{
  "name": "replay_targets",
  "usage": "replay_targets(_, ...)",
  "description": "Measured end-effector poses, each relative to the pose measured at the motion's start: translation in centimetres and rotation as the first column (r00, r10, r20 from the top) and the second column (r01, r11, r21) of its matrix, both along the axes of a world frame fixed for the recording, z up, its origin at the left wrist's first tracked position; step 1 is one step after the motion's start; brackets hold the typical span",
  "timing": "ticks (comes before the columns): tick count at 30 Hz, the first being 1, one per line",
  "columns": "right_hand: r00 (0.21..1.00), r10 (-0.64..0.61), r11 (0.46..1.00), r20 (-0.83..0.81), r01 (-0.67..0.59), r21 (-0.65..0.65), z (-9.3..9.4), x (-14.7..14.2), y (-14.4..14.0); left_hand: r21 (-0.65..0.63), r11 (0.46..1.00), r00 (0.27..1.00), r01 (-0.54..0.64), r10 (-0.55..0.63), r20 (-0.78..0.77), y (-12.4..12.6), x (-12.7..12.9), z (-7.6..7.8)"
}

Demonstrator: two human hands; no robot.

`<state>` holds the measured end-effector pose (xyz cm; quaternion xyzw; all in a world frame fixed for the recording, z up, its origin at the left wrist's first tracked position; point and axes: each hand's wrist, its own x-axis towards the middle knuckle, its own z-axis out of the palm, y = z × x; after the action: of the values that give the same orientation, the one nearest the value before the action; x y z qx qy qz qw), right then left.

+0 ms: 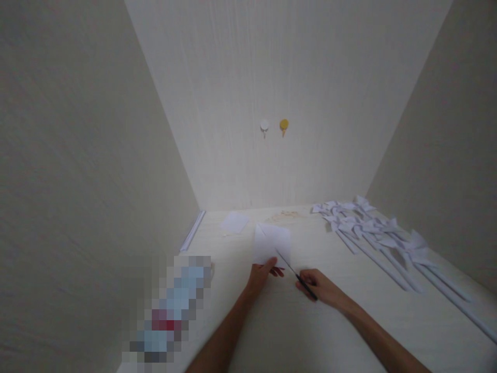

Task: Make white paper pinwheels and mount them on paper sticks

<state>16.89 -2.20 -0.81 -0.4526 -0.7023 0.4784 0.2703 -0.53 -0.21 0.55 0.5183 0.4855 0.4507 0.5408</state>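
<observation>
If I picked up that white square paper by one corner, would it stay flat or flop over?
The white square paper sheet would probably flop: it looks thin, and the left hand pins its near edge while the black-handled scissors in the right hand meet it. It is likely very light and easy to slide on the smooth pale table. It may crease or tear easily.

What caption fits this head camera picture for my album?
Left hand holds a white paper square while the right hand cuts it with scissors, paper pinwheels beside.
</observation>
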Motion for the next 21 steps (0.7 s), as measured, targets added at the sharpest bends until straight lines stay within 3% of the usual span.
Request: replay_targets(21,1.0,-0.002,1.0,0.011,0.002,0.022,0.29,0.06,-0.07,-0.02,1.0,0.999,0.007,-0.008,-0.033,-0.14,0.06,0.31)
